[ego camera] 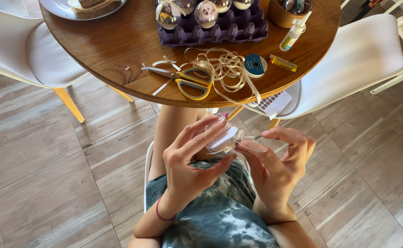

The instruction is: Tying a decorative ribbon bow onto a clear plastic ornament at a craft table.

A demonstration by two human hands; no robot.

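Observation:
My left hand (190, 160) grips a clear round ornament (224, 138) with a white disc inside, held over my lap. My right hand (279, 160) pinches the ornament's right side with thumb and forefinger, at a thin clear strip or ribbon end. Both hands hover below the front edge of the round wooden table (118, 46). On the table lie yellow-handled scissors (187, 80), a loose tangle of cream ribbon (224, 69) and a blue ribbon spool (255, 64).
A purple egg tray (238, 30) holds several clear ornaments. A small glue bottle (293, 33), a yellow lighter (282, 63), a wooden bowl (282, 16) and a plate (63, 9) sit on the table. White chairs (357, 59) flank it; a sticker sheet (272, 102) lies on the right one.

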